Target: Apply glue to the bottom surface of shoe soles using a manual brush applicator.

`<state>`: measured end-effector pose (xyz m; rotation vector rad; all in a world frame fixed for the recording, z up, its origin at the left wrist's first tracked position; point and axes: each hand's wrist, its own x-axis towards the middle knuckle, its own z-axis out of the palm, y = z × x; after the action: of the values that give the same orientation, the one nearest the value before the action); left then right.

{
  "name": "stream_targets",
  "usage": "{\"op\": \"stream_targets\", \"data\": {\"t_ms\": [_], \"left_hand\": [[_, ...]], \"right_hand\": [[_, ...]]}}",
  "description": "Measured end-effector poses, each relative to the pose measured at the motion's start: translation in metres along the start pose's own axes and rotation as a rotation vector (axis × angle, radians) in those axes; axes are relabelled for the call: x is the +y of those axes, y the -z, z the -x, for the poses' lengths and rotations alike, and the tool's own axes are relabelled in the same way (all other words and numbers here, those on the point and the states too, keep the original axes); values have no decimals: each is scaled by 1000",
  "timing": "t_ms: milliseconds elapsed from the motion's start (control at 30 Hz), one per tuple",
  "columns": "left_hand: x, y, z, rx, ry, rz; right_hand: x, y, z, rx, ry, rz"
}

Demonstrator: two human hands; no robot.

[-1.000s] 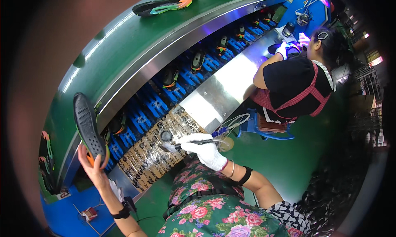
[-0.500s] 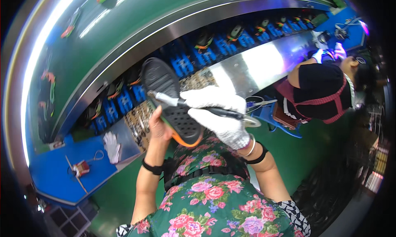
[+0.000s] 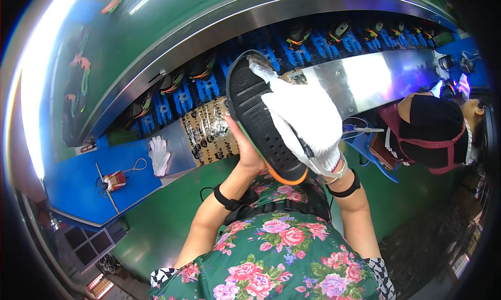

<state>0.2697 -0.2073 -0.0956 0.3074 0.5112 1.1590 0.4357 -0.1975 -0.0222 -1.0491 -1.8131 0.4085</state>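
My bare left hand point(image 3: 245, 146) grips a black shoe sole point(image 3: 254, 109) by its left edge, fingers at the side. The sole is tilted upright before my chest, with a patch of small holes low down and an orange rim at its near end. My right hand point(image 3: 308, 120), in a white knit glove, is closed on a slim brush point(image 3: 265, 73). Its pale head touches the sole's far end; the glove covers most of its dark handle.
Beyond the sole, a line of blue racks point(image 3: 182, 99) carries shoes, behind a metal ledge point(image 3: 365, 80) with printed tape. A blue table point(image 3: 78, 190) at left bears a loose white glove point(image 3: 158, 155) and a small red item point(image 3: 115, 181). A co-worker point(image 3: 428, 127) sits at right.
The sole and both hands have shifted right and a little up in the picture. The brush head has gone from the sole's left edge to its far end.
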Motion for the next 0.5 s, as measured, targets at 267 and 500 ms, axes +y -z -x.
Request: {"op": "stream_targets", "data": {"t_ms": [267,500], "left_hand": [[-1,11,-9,-261,149,44],[-19,39,-15,-98,31,-19]], "right_hand": [[-5,-6,4,-75,68,-74],[-16,5,3,-42,84,-50]]}}
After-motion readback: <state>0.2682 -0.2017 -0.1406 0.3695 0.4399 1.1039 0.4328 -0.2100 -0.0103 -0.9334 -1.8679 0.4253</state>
